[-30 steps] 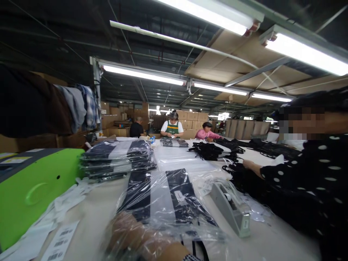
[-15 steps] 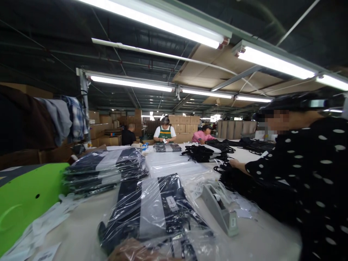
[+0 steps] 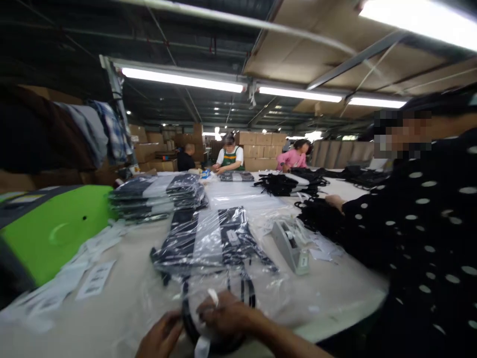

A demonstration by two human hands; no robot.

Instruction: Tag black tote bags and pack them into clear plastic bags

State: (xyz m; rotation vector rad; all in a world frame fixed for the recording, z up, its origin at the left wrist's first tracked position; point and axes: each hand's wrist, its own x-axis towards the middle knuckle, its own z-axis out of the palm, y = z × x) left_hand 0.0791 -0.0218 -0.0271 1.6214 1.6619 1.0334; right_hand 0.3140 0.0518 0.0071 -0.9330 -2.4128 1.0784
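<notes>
Both left hand [image 3: 160, 335], fingers parted, and right hand [image 3: 222, 314], curled, grip unclear, are near black straps [image 3: 186, 311] and bagged cloth [image 3: 186, 241], probably soft, slippery, best supported underneath.

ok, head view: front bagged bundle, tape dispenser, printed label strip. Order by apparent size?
1. Front bagged bundle, clearly largest
2. Tape dispenser
3. Printed label strip, smallest

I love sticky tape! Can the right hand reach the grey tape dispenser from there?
Probably yes. Only loose plastic wrap and tabletop seem to lie between the right hand and the grey tape dispenser, with nothing tall blocking the way.
</notes>
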